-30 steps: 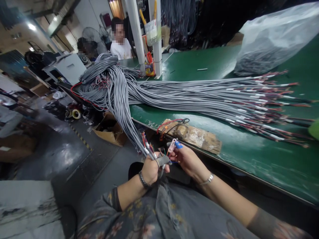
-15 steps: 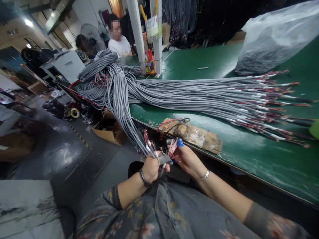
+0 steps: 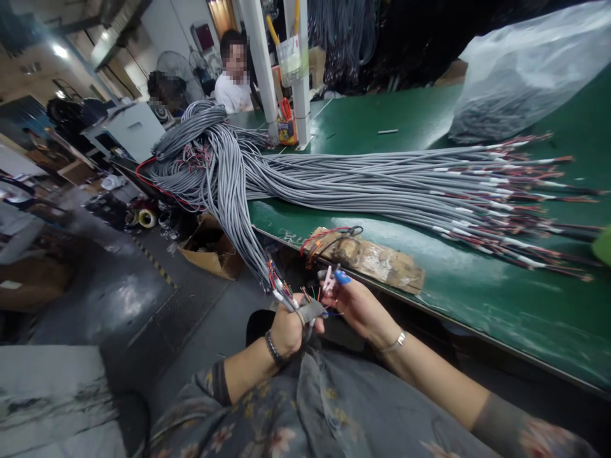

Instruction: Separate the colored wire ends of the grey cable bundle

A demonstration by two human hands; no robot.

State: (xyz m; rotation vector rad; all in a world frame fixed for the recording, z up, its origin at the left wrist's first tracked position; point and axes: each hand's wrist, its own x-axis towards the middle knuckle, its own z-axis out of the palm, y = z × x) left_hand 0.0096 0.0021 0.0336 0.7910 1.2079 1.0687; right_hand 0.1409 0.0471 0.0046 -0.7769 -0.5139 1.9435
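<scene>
My left hand [image 3: 288,328], its thumb wrapped in grey, is closed around the end of a grey cable, with thin coloured wires [image 3: 312,294] fanning out beyond the thumb. Just to its right, my right hand [image 3: 361,308] pinches a small pink clip-like tool [image 3: 328,280] between thumb and fingers. A blue cover [image 3: 342,277] sits on that thumb. The tool is close to the wire tips; whether it touches them I cannot tell. A thick bundle of grey cables [image 3: 233,184] hangs over the bench edge, its white-sleeved ends beside my left hand.
More grey cables [image 3: 363,178] lie along the green bench [image 3: 477,305], stripped ends to the right. A worn wooden board [image 3: 382,264] rests at the near edge. A plastic bag [image 3: 525,70] stands at the back right. A cardboard box [image 3: 214,251] is on the floor. One person [image 3: 233,89] sits across the bench.
The pink tool has turned in my right fingers and the blue-covered thumb has tilted. My left hand has shifted slightly left, still gripping the cable.
</scene>
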